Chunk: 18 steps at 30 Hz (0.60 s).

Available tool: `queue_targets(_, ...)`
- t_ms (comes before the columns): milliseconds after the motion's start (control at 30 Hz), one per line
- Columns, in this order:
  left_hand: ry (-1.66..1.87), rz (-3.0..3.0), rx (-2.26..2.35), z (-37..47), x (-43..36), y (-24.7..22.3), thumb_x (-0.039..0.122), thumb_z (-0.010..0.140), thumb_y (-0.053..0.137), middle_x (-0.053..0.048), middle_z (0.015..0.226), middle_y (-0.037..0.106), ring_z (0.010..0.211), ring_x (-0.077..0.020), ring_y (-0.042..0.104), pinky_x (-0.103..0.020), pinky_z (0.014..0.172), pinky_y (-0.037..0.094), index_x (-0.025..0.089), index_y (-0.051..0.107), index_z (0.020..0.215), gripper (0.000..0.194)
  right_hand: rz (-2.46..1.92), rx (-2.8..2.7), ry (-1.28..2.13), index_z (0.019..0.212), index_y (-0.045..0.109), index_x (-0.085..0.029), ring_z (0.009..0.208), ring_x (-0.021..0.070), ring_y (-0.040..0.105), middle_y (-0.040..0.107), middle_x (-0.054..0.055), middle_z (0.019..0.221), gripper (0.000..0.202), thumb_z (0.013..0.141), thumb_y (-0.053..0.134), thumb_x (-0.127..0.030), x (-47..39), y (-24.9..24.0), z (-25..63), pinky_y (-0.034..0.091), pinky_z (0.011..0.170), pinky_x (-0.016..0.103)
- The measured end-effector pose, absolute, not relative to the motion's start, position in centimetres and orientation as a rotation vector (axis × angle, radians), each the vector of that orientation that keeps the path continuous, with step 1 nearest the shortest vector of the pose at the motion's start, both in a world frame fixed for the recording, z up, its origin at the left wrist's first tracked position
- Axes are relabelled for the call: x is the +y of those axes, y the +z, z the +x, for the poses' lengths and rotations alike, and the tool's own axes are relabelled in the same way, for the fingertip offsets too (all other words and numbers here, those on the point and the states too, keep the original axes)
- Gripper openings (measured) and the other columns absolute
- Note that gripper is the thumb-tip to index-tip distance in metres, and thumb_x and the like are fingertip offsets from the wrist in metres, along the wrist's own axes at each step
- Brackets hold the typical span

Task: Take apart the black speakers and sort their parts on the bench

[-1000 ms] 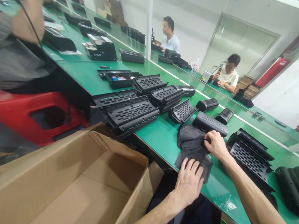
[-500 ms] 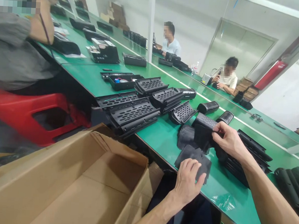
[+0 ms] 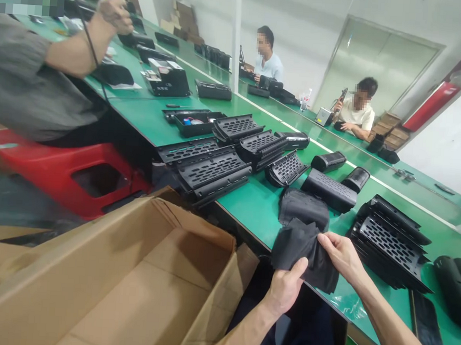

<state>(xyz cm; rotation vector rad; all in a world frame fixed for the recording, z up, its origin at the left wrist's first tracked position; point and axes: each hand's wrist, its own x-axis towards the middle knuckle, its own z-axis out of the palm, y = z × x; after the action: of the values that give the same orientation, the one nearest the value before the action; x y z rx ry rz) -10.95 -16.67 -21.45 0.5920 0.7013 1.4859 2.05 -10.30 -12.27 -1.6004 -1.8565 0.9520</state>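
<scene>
Several thin black sheets (image 3: 294, 244) hang at the table's near edge between my hands. My left hand (image 3: 286, 288) is closed on their lower side, thumb on top and fingers hidden beneath. With thumb and fingers, my right hand (image 3: 340, 254) pinches the sheets at their right side. Just beyond lies another pile of black sheets (image 3: 303, 207) on the green table. Behind that pile sits a black perforated curved casing (image 3: 329, 190). To the right of my right hand is a stack of similar casings (image 3: 392, 242).
An open cardboard box (image 3: 157, 272) stands at my left, against the table (image 3: 247, 215). More slotted black casings (image 3: 215, 169) lie along the table's near side. A red chair (image 3: 78, 171) and a co-worker's arm (image 3: 81, 54) are at far left. Two people sit across the table.
My right hand has come down and toward me to the sheets at my left hand. My left hand has gone from resting over the sheets to gripping them. The co-worker's hand at left has moved.
</scene>
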Motion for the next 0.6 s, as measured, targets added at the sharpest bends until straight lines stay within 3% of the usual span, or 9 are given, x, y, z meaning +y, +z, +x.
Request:
queue_targets(100, 1.436, 0.495, 0.688, -11.6, -16.9, -21.4, 0.051, 0.083, 0.07, -0.013, 0.126, 0.077, 0.122, -0.0352, 0.07, -0.051, 0.107, 0.057, 0.026, 0.071, 0.133, 0.056, -1.596, -1.94, 0.922, 0.055, 0.049, -0.022, 0.058, 0.0182, 0.052, 0.052, 0.0, 0.058, 0.055, 0.089, 0.058, -0.064, -10.1, -11.9, 1.6, 0.042, 0.056, 0.029)
queue_targets(200, 1.438, 0.458, 0.697, -12.3, -17.2, -21.8, 0.053, 0.08, 0.074, -0.014, 0.132, 0.075, 0.124, -0.0344, 0.069, -0.048, 0.108, 0.057, 0.025, 0.072, 0.131, 0.058, -1.564, -1.973, 0.887, 0.062, 0.063, -0.022, 0.087, 0.0285, 0.068, 0.072, 0.007, 0.087, 0.046, 0.088, 0.058, -0.059, -9.6, -11.7, 1.4, 0.052, 0.082, 0.038)
queue_targets(267, 1.47, 0.426, 0.666, -12.6, -17.4, -22.2, 0.054, 0.078, 0.079, -0.014, 0.133, 0.074, 0.127, -0.0345, 0.067, -0.049, 0.111, 0.055, 0.024, 0.07, 0.134, 0.064, -1.556, -1.964, 0.894, 0.071, 0.071, -0.022, 0.1, 0.0327, 0.07, 0.075, 0.01, 0.101, 0.04, 0.086, 0.059, -0.057, -9.3, -12.0, 1.3, 0.051, 0.092, 0.042)
queue_targets(433, 1.496, 0.478, 0.595, -13.1, -17.4, -22.4, 0.044, 0.077, 0.086, -0.015, 0.131, 0.075, 0.132, -0.0335, 0.064, -0.051, 0.117, 0.049, 0.021, 0.065, 0.14, 0.071, -1.531, -1.918, 0.959, 0.09, 0.072, -0.022, 0.081, 0.0245, 0.069, 0.074, 0.005, 0.087, 0.033, 0.084, 0.061, -0.053, -9.4, -12.6, 0.6, 0.054, 0.073, 0.034)
queue_targets(600, 1.537, 0.579, 0.639, -13.6, -17.0, -22.2, 0.042, 0.08, 0.084, -0.013, 0.131, 0.075, 0.131, -0.0327, 0.064, -0.05, 0.117, 0.048, 0.022, 0.066, 0.139, 0.065, -1.52, -1.957, 0.945, 0.071, 0.062, -0.021, 0.061, 0.0157, 0.049, 0.055, -0.002, 0.065, 0.038, 0.089, 0.059, -0.055, -10.0, -11.5, 0.0, 0.039, 0.058, 0.028)
